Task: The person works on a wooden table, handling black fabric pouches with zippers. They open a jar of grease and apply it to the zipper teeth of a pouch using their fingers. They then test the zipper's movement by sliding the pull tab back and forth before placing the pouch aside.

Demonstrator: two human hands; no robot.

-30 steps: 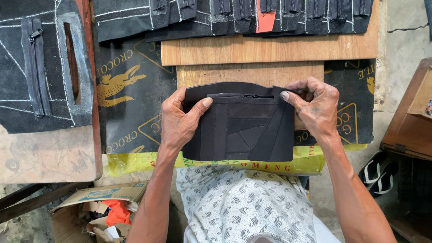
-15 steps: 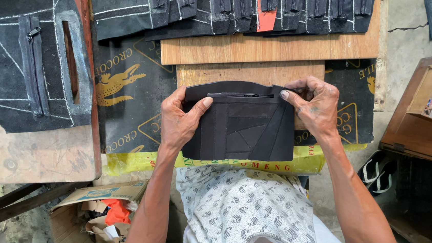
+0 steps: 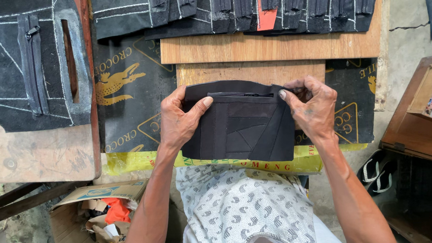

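A black fabric piece [image 3: 242,129] with stitched panels and a zipper along its top is held up over a small wooden board [image 3: 253,71]. My left hand [image 3: 180,120] grips its left edge, thumb lying across the front. My right hand [image 3: 311,108] pinches its upper right corner near the zipper's end. Both forearms reach up from my lap, which is covered in white patterned cloth [image 3: 243,212].
A row of dark zippered pieces [image 3: 248,3] lies on a longer wooden board [image 3: 272,47] at the top. A black cut panel with a zipper and slot [image 3: 31,64] rests on a bench at left. A cardboard box of scraps [image 3: 100,213] sits lower left, a wooden box [image 3: 426,115] at right.
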